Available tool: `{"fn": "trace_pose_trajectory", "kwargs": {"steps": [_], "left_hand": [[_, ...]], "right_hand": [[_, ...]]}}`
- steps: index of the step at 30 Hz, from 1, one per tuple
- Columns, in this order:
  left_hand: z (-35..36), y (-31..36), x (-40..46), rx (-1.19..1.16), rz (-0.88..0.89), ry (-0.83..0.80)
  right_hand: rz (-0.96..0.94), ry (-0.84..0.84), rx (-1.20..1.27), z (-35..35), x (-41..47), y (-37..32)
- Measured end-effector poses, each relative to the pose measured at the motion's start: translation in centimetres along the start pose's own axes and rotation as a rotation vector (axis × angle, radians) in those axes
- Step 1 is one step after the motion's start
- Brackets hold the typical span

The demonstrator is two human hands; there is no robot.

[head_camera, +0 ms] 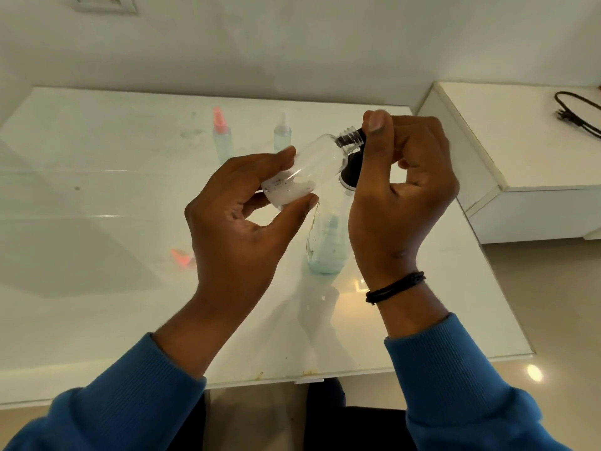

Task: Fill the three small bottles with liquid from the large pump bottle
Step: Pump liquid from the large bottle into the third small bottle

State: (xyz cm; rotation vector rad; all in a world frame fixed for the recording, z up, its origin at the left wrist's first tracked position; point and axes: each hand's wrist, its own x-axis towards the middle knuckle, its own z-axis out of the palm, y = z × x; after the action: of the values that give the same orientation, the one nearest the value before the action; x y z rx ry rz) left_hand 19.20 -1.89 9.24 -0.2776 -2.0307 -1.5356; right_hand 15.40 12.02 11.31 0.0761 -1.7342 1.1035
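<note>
Progress looks past the halfway mark. 2 small spray bottles stand capped at 12 o'clock on the counter (97, 164): a pink-topped bottle (222, 138) and a clear-topped bottle (282, 133) just beside it, both tinted as if already filled. The third small bottle (305, 170) is in the air at the centre, tilted with its threaded neck toward 1 o'clock and its base toward 7 o'clock; it holds only a little whitish liquid at the base, so most of its filling is judged still to do.

The left hand (240, 229) pinches that bottle near its base between thumb and curled fingers. The right hand (403, 190) curls over the black pump head (353, 169) of the large pump bottle (327, 242), thumb up by the small bottle's mouth, the black spout seemingly at the neck.

The large pump bottle stands on the counter at 5 o'clock from the small one, pale blue liquid low inside it. A pink cap (182, 257) lies at 8 o'clock, likely this bottle's sprayer, not yet refitted.
</note>
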Motion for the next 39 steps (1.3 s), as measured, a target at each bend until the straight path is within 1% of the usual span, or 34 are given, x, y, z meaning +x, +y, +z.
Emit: {"fn": "trace_pose_trajectory", "kwargs": {"steps": [20,25,39], "left_hand": [[0.06,-0.01,-0.06,-0.012,0.001,-0.005],[-0.01,-0.19,-0.07,-0.016,-0.008,0.003],[-0.02,-0.02,-0.05,-0.013,-0.001,0.000]], "right_hand": [[0.001,0.009,-0.009,-0.01,0.26,-0.25],[0.019,-0.010,0.007,0.10,-0.17,0.04],[-0.002,0.001,-0.008,-0.04,0.25,-0.21]]}}
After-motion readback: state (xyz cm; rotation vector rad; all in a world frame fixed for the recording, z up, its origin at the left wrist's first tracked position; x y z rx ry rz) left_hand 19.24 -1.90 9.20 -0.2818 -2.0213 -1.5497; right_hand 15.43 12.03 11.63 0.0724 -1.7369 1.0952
